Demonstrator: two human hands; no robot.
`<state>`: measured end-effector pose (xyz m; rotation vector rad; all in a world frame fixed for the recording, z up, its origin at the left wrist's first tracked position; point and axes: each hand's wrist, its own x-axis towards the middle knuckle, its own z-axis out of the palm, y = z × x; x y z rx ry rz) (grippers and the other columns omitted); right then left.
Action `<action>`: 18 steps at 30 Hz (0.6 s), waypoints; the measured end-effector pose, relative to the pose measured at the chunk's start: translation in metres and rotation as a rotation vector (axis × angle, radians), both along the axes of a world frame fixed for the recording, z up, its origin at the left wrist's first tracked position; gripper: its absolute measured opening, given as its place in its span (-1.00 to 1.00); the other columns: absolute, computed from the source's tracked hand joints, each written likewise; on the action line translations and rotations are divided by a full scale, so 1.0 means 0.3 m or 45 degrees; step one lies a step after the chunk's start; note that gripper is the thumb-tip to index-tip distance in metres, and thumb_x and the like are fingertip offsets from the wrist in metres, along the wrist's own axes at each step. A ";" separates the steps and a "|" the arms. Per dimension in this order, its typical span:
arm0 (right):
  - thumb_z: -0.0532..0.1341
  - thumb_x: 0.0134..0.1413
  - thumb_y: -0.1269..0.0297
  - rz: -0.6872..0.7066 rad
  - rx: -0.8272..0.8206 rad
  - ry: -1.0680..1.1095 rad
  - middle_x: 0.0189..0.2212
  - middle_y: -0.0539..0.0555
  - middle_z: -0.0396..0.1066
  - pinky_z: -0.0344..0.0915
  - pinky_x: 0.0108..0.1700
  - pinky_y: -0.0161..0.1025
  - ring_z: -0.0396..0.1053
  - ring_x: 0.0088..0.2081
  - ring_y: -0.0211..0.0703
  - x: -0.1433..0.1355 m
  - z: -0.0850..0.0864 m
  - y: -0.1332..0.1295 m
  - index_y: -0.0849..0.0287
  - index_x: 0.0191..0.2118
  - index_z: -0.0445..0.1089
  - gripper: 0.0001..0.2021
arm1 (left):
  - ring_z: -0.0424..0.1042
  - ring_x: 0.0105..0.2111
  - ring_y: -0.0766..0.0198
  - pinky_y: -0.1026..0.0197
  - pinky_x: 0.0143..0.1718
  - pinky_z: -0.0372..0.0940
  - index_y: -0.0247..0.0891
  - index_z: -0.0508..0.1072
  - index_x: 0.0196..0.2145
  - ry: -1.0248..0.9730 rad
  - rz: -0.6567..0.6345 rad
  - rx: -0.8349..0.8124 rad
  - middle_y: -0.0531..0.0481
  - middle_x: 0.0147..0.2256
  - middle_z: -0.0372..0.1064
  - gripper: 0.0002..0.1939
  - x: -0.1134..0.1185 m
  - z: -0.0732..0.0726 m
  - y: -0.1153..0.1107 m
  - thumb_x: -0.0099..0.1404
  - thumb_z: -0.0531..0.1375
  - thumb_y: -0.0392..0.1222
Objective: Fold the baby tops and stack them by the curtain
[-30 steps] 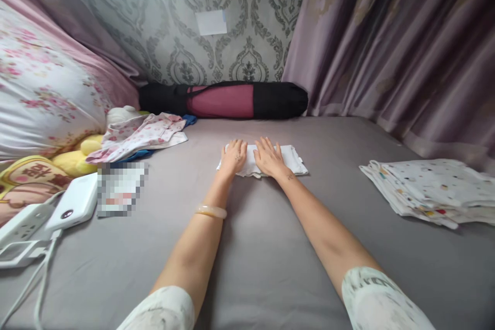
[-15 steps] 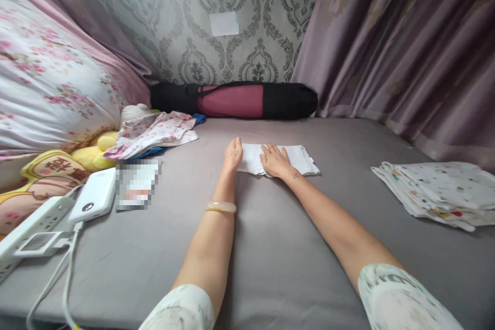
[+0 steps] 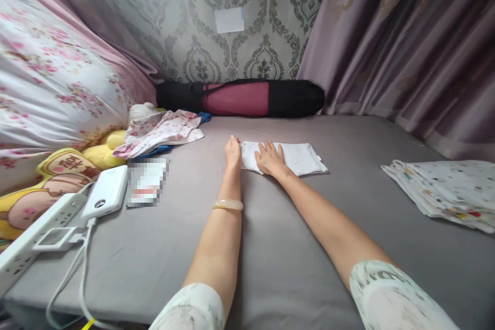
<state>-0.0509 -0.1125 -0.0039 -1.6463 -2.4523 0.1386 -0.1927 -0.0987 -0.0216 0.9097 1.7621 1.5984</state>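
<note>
Across the grey sheet (image 3: 290, 247) now, bearing a folded white cloth (image 3: 303, 157) mid-spread and a long black-and-pink bag (image 3: 235, 99) at the far edge! Over left, carrying rumpled clothes (image 3: 166, 131), a pixelated packet (image 3: 147, 183), a white power bank (image 3: 108, 191); out right, supporting stacked printed cloths (image 3: 448, 191).

A black-and-maroon bag (image 3: 235, 99) lies against the patterned wall (image 3: 181, 20).

Place: a home, apparently a bedroom
Bed (image 3: 286, 258): grey sheet
Wall (image 3: 181, 26): damask-patterned paper, beyond the bed
Drapes: mauve curtain (image 3: 371, 51) along the bed's right side
Soft things: floral fabric (image 3: 58, 72) and yellow plush toy (image 3: 102, 156) at the bed's left
Laundry: folded white cloth (image 3: 299, 157) mid-bed, printed cloth stack (image 3: 452, 185) on its right
</note>
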 end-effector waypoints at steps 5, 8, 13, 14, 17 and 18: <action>-0.16 0.35 0.15 0.009 -0.018 -0.027 0.34 0.27 0.04 -0.28 0.33 0.18 -0.10 0.36 0.09 -0.001 0.014 0.005 0.31 0.33 0.10 -0.44 | 0.48 -0.05 0.20 0.19 0.00 0.31 -0.32 0.44 -0.19 -0.044 0.041 -0.014 -0.24 -0.09 0.49 -0.46 0.003 -0.004 0.004 0.45 -0.22 0.04; -0.15 0.35 0.17 0.017 -0.030 -0.035 0.33 0.33 0.06 -0.29 0.32 0.22 -0.11 0.36 0.13 -0.025 0.032 0.009 0.36 0.32 0.12 -0.45 | 0.49 -0.08 0.21 0.19 -0.02 0.32 -0.30 0.43 -0.23 -0.069 0.060 0.006 -0.22 -0.12 0.50 -0.49 0.003 -0.008 0.008 0.44 -0.21 0.03; -0.18 0.36 0.16 0.105 0.010 0.045 0.37 0.28 -0.04 -0.29 0.33 0.19 -0.18 0.39 0.09 -0.090 0.036 0.004 0.31 0.35 0.07 -0.44 | 0.49 -0.11 0.20 0.16 -0.01 0.32 -0.29 0.43 -0.26 -0.088 0.084 0.035 -0.21 -0.16 0.51 -0.51 -0.002 -0.017 0.015 0.44 -0.20 0.01; -0.19 0.37 0.15 0.113 -0.007 0.043 0.38 0.27 -0.04 -0.28 0.33 0.18 -0.18 0.39 0.09 -0.100 0.030 0.000 0.29 0.35 0.06 -0.44 | 0.49 -0.11 0.21 0.16 -0.01 0.32 -0.29 0.43 -0.26 -0.083 0.085 0.034 -0.21 -0.16 0.51 -0.51 -0.004 -0.020 0.017 0.44 -0.20 0.01; -0.22 0.37 0.12 0.118 -0.050 0.020 0.38 0.25 -0.03 -0.29 0.34 0.17 -0.15 0.38 0.09 -0.115 0.010 -0.009 0.27 0.37 0.04 -0.43 | 0.49 -0.13 0.22 0.16 -0.02 0.32 -0.28 0.43 -0.25 -0.037 0.079 0.049 -0.19 -0.17 0.50 -0.50 -0.009 -0.030 0.021 0.44 -0.21 0.02; -0.22 0.38 0.12 0.117 -0.051 0.016 0.37 0.25 -0.03 -0.30 0.34 0.17 -0.15 0.38 0.09 -0.116 0.005 -0.010 0.26 0.37 0.04 -0.43 | 0.49 -0.13 0.22 0.16 -0.02 0.32 -0.27 0.43 -0.26 -0.022 0.075 0.057 -0.19 -0.18 0.50 -0.50 -0.010 -0.034 0.023 0.44 -0.21 0.03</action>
